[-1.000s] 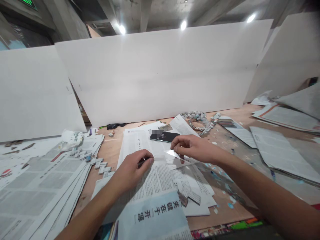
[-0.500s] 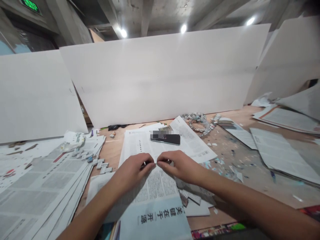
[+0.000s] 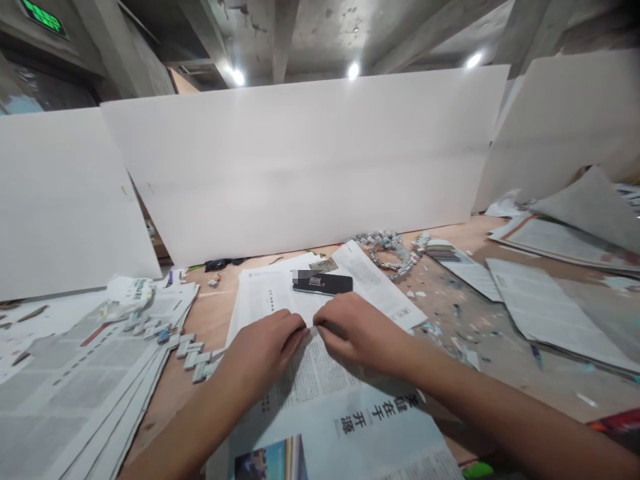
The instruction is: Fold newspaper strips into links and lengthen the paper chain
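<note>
My left hand [image 3: 273, 340] and my right hand [image 3: 353, 330] are side by side over the table, fingers closed in pinches on the top edge of a newspaper sheet [image 3: 325, 387]. Their fingertips almost meet. The sheet hangs down toward me, with large characters and a coloured picture on its lower part. Just beyond the hands, a black phone [image 3: 323, 283] lies on other newspaper pages [image 3: 255, 293]. Part of what the fingertips pinch is hidden.
A newspaper stack [image 3: 100, 373] lies left, with a crumpled plastic bag [image 3: 131, 295] and a folded-paper chain [image 3: 195, 357] by it. A coiled paper chain [image 3: 387, 250] sits behind the phone. Papers [image 3: 555, 307] and scraps lie right. White boards [image 3: 310, 167] stand behind.
The newspaper sheet has swung up and to the right, showing more of its lower part and the coloured picture. Both hands keep their pinch. The view has shifted slightly.
</note>
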Tool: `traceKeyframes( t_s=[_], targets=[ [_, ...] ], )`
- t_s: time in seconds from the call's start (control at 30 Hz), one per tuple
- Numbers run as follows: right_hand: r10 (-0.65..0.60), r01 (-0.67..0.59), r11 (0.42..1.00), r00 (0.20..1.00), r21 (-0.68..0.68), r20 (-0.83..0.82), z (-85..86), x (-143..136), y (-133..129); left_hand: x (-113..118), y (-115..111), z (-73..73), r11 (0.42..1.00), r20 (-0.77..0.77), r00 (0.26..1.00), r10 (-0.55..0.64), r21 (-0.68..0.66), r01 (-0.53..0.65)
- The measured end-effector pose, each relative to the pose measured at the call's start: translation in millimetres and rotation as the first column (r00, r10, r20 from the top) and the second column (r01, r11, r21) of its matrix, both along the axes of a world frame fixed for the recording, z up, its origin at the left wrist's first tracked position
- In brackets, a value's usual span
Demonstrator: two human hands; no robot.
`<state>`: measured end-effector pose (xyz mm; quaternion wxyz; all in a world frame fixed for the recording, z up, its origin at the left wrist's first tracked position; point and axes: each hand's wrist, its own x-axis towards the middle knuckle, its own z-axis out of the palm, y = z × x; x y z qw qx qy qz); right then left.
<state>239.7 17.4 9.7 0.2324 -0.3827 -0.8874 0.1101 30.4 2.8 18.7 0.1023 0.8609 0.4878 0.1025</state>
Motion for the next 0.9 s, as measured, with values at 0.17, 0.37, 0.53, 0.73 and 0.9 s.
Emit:
traceKeyframes(
  t_s=[0.17, 0.37, 0.53, 0.73, 0.9],
  targets=[
    [-0.048, 0.048, 0.999, 0.999, -0.003, 0.0, -11.2, -11.8, 1.5, 0.7, -1.4, -12.5, 0.994, -0.075, 0.997, 0.008, 0.108, 0.0],
    [-0.158, 0.158, 0.987, 0.987, -0.006, 0.008, -5.6, 8.5, 16.9, -14.0, 1.4, -9.6, 0.983, -0.067, 0.996, 0.056, 0.178, -0.043],
    [-0.298, 0.314, 0.945, 0.942, -0.093, 0.157, 4.9, 56.6, 45.8, -28.4, 5.3, -7.5, 0.98, -0.042, 0.993, 0.107, 0.171, -0.098],
    [-0.227, 0.243, 0.955, 0.968, 0.169, -0.108, 7.9, 39.2, 34.3, -26.2, 1.6, -6.2, 0.981, -0.006, 0.996, 0.092, 0.173, -0.089],
    [0.005, -0.001, 0.994, 0.999, 0.108, -0.039, -4.8, -8.7, 3.1, -18.0, -2.3, -8.0, 0.988, 0.041, 0.998, 0.05, 0.144, -0.056]
  ],
)
